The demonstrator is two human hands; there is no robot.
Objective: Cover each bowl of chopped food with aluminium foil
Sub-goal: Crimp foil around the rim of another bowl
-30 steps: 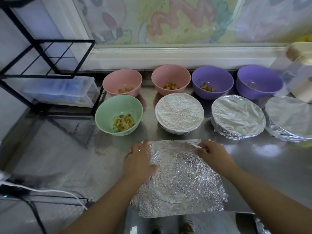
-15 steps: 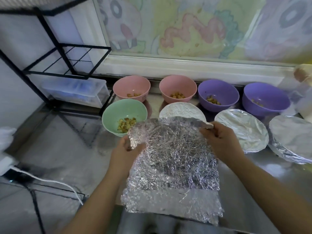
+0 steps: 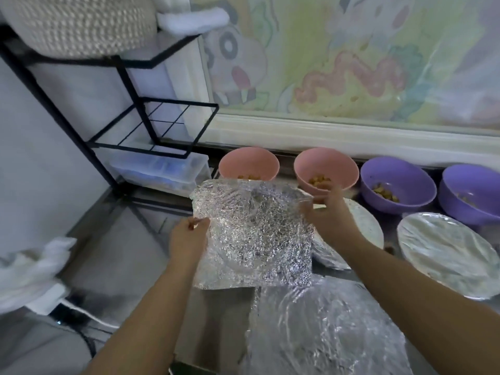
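A shiny metal table [image 3: 140, 239] carries two pink bowls [image 3: 249, 165] and two purple bowls [image 3: 397, 185] along its far edge. Nearer lie foil-covered bowls [image 3: 446, 253], a loose foil sheet [image 3: 324, 328] and a clear plastic box [image 3: 162, 169].

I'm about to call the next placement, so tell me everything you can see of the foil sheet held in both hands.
The foil sheet is a crinkled, shiny, roughly square piece of aluminium foil with a faint round dent pressed into its middle. It is held up off the counter, tilted toward the camera. The left hand pinches its left edge; the right hand grips its upper right corner. It hides whatever lies directly beneath. Its lower edge overlaps a second foil sheet nearer the camera.
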